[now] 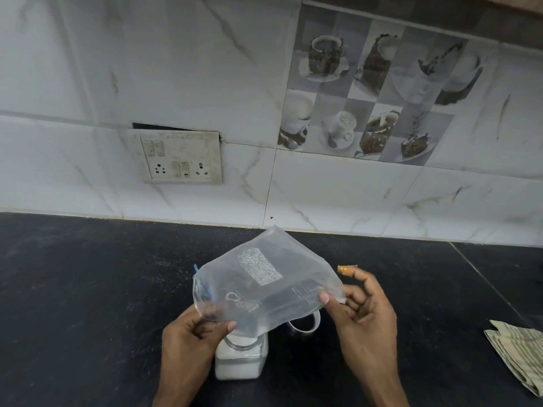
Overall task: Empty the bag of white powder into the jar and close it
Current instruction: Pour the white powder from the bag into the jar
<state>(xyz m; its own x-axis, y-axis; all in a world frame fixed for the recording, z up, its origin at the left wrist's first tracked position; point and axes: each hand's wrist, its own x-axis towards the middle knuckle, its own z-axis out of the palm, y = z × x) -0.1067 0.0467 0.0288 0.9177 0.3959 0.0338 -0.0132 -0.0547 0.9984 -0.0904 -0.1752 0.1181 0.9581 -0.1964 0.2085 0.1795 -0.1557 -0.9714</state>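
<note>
A clear plastic bag (264, 283) with a printed label is held tilted over the open jar (242, 359), its lower corner at the jar's mouth. The bag looks almost empty; a little white powder shows at that corner. My left hand (191, 336) pinches the bag's lower left edge. My right hand (361, 306) pinches its right edge between thumb and fingers. The square clear jar stands on the black counter (88, 304) and holds white powder. A clear round lid (305, 323) lies on the counter just behind the jar, partly hidden by the bag.
A folded striped cloth (520, 351) lies at the counter's right edge. A small orange scrap (346, 269) sits behind my right hand. The tiled wall carries a switch and socket plate (179, 157).
</note>
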